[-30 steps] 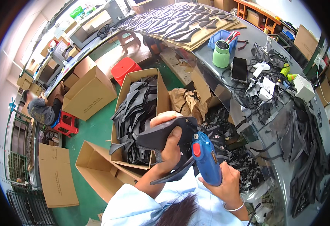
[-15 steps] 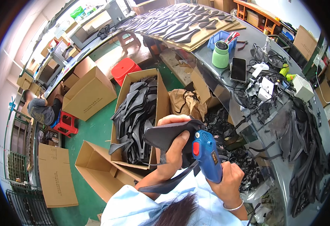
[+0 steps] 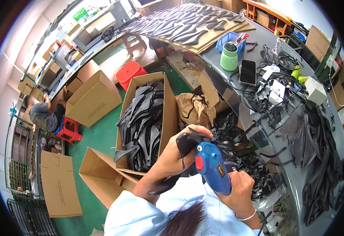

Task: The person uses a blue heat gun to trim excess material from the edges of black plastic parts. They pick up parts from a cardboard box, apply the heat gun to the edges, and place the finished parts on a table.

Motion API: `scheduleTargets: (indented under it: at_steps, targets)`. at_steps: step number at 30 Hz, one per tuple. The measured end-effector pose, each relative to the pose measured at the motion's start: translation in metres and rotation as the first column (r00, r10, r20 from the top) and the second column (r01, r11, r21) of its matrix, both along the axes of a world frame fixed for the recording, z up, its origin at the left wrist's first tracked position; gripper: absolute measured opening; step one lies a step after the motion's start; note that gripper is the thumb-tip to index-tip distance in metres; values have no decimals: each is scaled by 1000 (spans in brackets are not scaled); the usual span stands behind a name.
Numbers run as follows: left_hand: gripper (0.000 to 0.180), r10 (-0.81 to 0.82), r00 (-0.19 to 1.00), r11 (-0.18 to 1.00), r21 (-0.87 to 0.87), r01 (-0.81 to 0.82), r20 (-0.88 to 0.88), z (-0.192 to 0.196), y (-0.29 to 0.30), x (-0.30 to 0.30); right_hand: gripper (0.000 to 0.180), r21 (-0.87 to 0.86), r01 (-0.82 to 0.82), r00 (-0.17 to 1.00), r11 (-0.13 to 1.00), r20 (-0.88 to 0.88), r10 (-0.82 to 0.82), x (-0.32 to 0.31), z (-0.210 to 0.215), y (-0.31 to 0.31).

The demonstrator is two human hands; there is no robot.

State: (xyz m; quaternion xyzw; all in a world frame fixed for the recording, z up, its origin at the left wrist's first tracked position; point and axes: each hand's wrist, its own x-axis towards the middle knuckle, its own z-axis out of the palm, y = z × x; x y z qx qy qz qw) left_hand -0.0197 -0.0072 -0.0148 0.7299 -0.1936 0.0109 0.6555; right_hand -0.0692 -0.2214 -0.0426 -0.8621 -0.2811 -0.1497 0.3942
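Black, floppy foam strip (image 3: 187, 142) sat pinched in your left hand (image 3: 176, 157), fingers curled over it, above the carton (image 3: 168, 114). Your right hand (image 3: 238, 192) had the blue glue gun (image 3: 213, 169) gripped tight. It likely bent easily; holding near its wide end seemed best.

Grey workbench (image 3: 276, 122) on the right: green cup (image 3: 229, 57), blue basket (image 3: 227, 38), black phone (image 3: 248, 72), white plugs and cables (image 3: 272, 84), white box (image 3: 315, 90), heap of black strips (image 3: 321, 157). Cardboard sheet (image 3: 215, 37) with black cut pieces (image 3: 183, 25) at far end. Green floor (image 3: 101, 137): open box of black pieces (image 3: 144, 122), closed boxes (image 3: 93, 98), red stool (image 3: 130, 73), flat cardboard (image 3: 60, 185).
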Motion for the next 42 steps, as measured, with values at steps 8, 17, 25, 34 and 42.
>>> scheduleTargets:
  at_steps: [8, 17, 25, 34, 42]
  targets:
    - [45, -225, 926, 922, 240, 303, -304, -6, 3, 0, 39, 81, 98, 989, 992, 102, -106, 11, 5, -7]
    - [73, -779, 340, 615, -749, 246, -527, -66, -19, -22, 35, 502, 230, 846, 834, -527, 84, 38, 3, -19]
    - [74, -184, 901, 686, -708, -168, -393, -78, -74, -52, 37, 560, 412, 850, 719, -520, -82, 33, -4, -5]
    - [37, 191, 833, 713, -511, -481, -519, -13, -9, -17, 46, -57, 222, 970, 973, -83, -227, 5, -37, -23]
    - [36, 259, 857, 717, -507, -479, -445, -1, 2, -18, 38, -144, 144, 986, 979, -61, -154, -4, -43, -22]
